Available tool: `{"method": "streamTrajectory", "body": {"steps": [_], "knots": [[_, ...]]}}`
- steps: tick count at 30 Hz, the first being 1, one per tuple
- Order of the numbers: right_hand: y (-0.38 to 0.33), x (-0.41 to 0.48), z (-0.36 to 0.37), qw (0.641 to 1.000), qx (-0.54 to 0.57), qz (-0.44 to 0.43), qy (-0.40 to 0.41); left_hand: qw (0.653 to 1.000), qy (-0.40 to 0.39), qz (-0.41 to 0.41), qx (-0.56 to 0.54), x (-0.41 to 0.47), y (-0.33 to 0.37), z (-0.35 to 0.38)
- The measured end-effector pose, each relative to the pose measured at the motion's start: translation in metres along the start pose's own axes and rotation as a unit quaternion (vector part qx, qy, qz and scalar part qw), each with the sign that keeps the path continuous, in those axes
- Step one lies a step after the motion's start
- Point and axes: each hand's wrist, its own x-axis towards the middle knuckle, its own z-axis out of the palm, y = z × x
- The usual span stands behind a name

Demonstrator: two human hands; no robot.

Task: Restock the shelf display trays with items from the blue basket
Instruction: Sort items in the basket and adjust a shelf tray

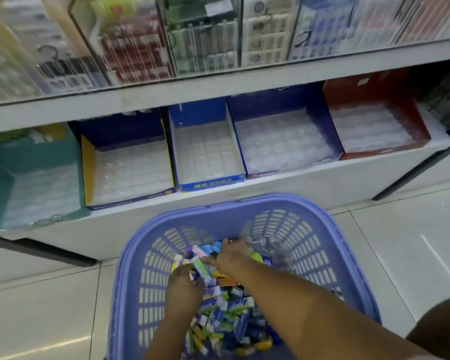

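Observation:
A blue plastic basket (322, 255) stands on the floor in front of the low shelf, holding a heap of small coloured boxes and packets (226, 315). Both my hands are down inside it. My left hand (183, 288) lies curled over the packets at the left of the heap. My right hand (230, 253) reaches to the far side, its fingers closed round several small pastel packets (202, 252). On the shelf above sit display trays with bare clear liners: a teal tray (0, 183), a navy-and-yellow tray (87, 172), a narrow blue tray (211, 181), a navy tray (333, 136) and a red tray (424, 126).
Above the trays a white shelf board (218, 84) carries clear cases of packaged goods (200, 40). The basket stands on pale floor tiles (400, 242). Dark shelf feet (411, 175) stick out at left and right of the shelf base.

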Motion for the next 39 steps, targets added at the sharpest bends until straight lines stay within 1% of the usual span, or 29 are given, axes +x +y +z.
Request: {"method": "streamTrajectory", "body": {"steps": [1, 3, 5, 6, 7, 8, 9, 11, 12, 13, 14, 16, 17, 18, 19, 20, 21, 22, 23, 24, 25, 26, 27, 29, 30, 32, 35, 38, 39], "knots": [[-0.002, 0.003, 0.002, 1.000, 0.024, 0.003, -0.009, 1.000, -0.013, -0.008, -0.012, 0.002, -0.004, 0.003], [0.003, 0.007, 0.009, 0.990, 0.140, -0.003, -0.006, 0.998, -0.050, -0.027, -0.037, 0.008, -0.006, 0.008], [0.018, 0.005, 0.013, 0.960, 0.280, -0.008, -0.008, 0.996, -0.058, -0.024, -0.056, 0.013, -0.001, 0.009], [0.024, 0.005, 0.014, 0.948, 0.317, -0.013, -0.009, 0.996, -0.057, -0.024, -0.071, 0.013, 0.004, 0.009], [0.027, 0.003, 0.014, 0.941, 0.339, -0.021, -0.014, 0.996, -0.039, -0.023, -0.083, 0.013, 0.008, 0.007], [0.024, -0.001, 0.012, 0.930, 0.364, -0.037, -0.025, 0.996, 0.007, -0.019, -0.087, 0.013, 0.012, 0.006], [0.017, -0.004, 0.011, 0.922, 0.380, -0.056, -0.037, 0.994, 0.069, -0.012, -0.084, 0.013, 0.015, 0.003], [-0.002, -0.015, 0.013, 0.925, 0.370, -0.081, -0.030, 0.979, 0.180, 0.046, -0.084, 0.017, 0.022, -0.004], [-0.010, -0.023, 0.017, 0.927, 0.364, -0.093, -0.020, 0.972, 0.203, 0.090, -0.080, 0.023, 0.027, -0.006], [-0.017, -0.033, 0.024, 0.926, 0.359, -0.110, -0.028, 0.969, 0.191, 0.134, -0.076, 0.030, 0.034, -0.007], [-0.024, -0.044, 0.032, 0.928, 0.346, -0.131, -0.040, 0.971, 0.145, 0.174, -0.071, 0.039, 0.042, -0.006], [-0.033, -0.071, 0.049, 0.944, 0.268, -0.191, -0.034, 0.976, -0.021, 0.216, -0.036, 0.057, 0.059, 0.007], [-0.035, -0.085, 0.055, 0.947, 0.216, -0.238, -0.028, 0.969, -0.102, 0.225, 0.001, 0.063, 0.065, 0.017], [-0.035, -0.097, 0.057, 0.940, 0.174, -0.291, -0.042, 0.958, -0.164, 0.231, 0.045, 0.067, 0.069, 0.027], [-0.030, -0.107, 0.054, 0.924, 0.167, -0.334, -0.082, 0.947, -0.205, 0.231, 0.085, 0.069, 0.071, 0.036], [-0.020, -0.114, 0.047, 0.905, 0.192, -0.351, -0.145, 0.939, -0.231, 0.228, 0.110, 0.072, 0.071, 0.044], [-0.008, -0.118, 0.038, 0.890, 0.232, -0.331, -0.210, 0.935, -0.244, 0.225, 0.124, 0.074, 0.069, 0.051], [0.006, -0.120, 0.029, 0.886, 0.276, -0.286, -0.237, 0.933, -0.246, 0.228, 0.134, 0.076, 0.067, 0.057], [0.022, -0.116, 0.023, 0.894, 0.331, -0.219, -0.207, 0.931, -0.237, 0.238, 0.143, 0.078, 0.067, 0.061], [0.039, -0.108, 0.019, 0.908, 0.372, -0.129, -0.142, 0.929, -0.229, 0.251, 0.149, 0.079, 0.067, 0.065], [0.057, -0.100, 0.019, 0.930, 0.359, -0.038, -0.065, 0.927, -0.222, 0.263, 0.151, 0.078, 0.067, 0.068], [0.072, -0.093, 0.020, 0.951, 0.310, 0.024, -0.008, 0.924, -0.217, 0.273, 0.157, 0.077, 0.069, 0.071], [0.084, -0.087, 0.023, 0.967, 0.250, 0.055, 0.007, 0.920, -0.212, 0.283, 0.168, 0.074, 0.071, 0.074], [0.097, -0.079, 0.034, 0.981, 0.163, 0.090, -0.053, 0.913, -0.206, 0.294, 0.193, 0.069, 0.074, 0.082], [0.099, -0.076, 0.044, 0.980, 0.148, 0.108, -0.075, 0.914, -0.205, 0.289, 0.199, 0.067, 0.076, 0.086], [0.100, -0.067, 0.063, 0.973, 0.184, 0.129, -0.053, 0.917, -0.203, 0.266, 0.217, 0.061, 0.085, 0.096], [0.102, -0.059, 0.076, 0.968, 0.219, 0.126, 0.002, 0.917, -0.196, 0.236, 0.256, 0.050, 0.096, 0.109], [0.100, -0.053, 0.083, 0.983, 0.168, 0.074, -0.007, 0.909, -0.205, 0.233, 0.278, 0.040, 0.095, 0.112], [0.100, -0.051, 0.085, 0.977, 0.195, 0.083, -0.003, 0.904, -0.213, 0.232, 0.288, 0.040, 0.093, 0.110]]}}
